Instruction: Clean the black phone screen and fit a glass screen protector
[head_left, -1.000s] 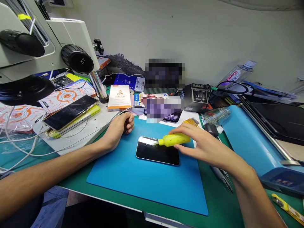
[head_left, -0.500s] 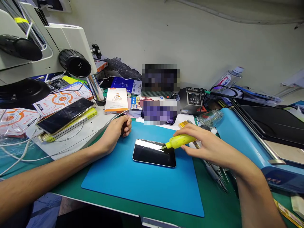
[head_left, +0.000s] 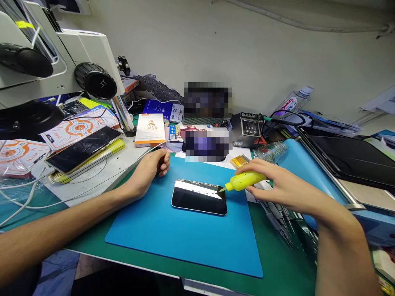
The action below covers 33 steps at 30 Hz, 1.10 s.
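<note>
A smartphone (head_left: 197, 203) lies screen up on the blue mat (head_left: 182, 242), with a bright reflection along its far half. Small dark spots like drops run in a row across that reflection. My right hand (head_left: 274, 181) grips a yellow squeeze bottle (head_left: 243, 181) between thumb and fingers. The bottle is tilted, and its thin nozzle points down over the phone's right end; whether the tip touches the glass I cannot tell. My left hand (head_left: 154, 166) rests on the mat's far left edge, fingers curled into a loose fist, apart from the phone.
A microscope (head_left: 92, 61) looms at the left above boxes and another phone (head_left: 84, 150). A white-orange box (head_left: 150, 129) and a small black device (head_left: 247, 129) stand at the back. Right of the mat are a glass jar (head_left: 271, 152), pen-like tools (head_left: 277, 224) and a blue machine (head_left: 296, 164).
My right hand has moved the yellow bottle to the right along the phone. More dark spots now show in a row on the screen. My left hand has stayed in place.
</note>
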Motion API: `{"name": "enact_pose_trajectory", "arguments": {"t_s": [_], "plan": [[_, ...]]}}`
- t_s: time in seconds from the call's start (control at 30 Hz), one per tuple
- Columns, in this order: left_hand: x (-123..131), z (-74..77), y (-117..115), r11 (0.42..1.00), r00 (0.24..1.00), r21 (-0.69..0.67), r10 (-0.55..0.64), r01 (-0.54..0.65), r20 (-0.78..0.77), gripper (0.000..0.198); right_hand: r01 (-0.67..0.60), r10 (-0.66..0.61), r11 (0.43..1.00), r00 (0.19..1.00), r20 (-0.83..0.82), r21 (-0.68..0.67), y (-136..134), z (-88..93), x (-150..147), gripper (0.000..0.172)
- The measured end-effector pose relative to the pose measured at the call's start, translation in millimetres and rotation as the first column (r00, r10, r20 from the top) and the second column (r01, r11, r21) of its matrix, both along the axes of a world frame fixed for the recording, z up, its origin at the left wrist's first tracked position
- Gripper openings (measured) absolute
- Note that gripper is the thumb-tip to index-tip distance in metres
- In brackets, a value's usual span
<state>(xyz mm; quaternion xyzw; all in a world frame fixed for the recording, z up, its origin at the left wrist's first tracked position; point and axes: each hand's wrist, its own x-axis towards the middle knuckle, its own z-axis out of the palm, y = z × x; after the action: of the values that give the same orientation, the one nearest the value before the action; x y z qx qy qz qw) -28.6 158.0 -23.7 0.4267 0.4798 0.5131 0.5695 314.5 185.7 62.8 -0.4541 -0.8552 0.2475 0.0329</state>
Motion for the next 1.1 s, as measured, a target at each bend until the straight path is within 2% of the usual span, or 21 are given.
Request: {"name": "enact_pose_trajectory", "arguments": {"t_s": [0.1,0.3,0.4,1.1], "plan": [[0.6,-0.3,0.0,1.000,1.000,0.007,0.000,0.000,-0.003,0.029,-0.043,0.042,0.999,0.998,-0.050,-0.005,-3.5,-1.4,-11.8,0.038],[0.8,-0.4,-0.4,1.000,1.000,0.019,-0.003,0.003,-0.010,0.028,-0.135,0.139,0.990,0.984,-0.112,0.043,-12.5,-17.8,-49.2,0.036],[0.0,-0.8,-0.6,1.000,1.000,0.028,-0.006,0.006,-0.014,0.028,-0.148,0.153,0.988,0.982,-0.112,0.053,-12.4,-21.6,-54.6,0.035],[-0.9,-0.8,-0.8,0.999,1.000,0.030,-0.018,0.019,-0.024,0.029,-0.044,0.044,0.999,0.998,0.040,-0.017,-3.0,-1.2,-11.3,0.040]]}}
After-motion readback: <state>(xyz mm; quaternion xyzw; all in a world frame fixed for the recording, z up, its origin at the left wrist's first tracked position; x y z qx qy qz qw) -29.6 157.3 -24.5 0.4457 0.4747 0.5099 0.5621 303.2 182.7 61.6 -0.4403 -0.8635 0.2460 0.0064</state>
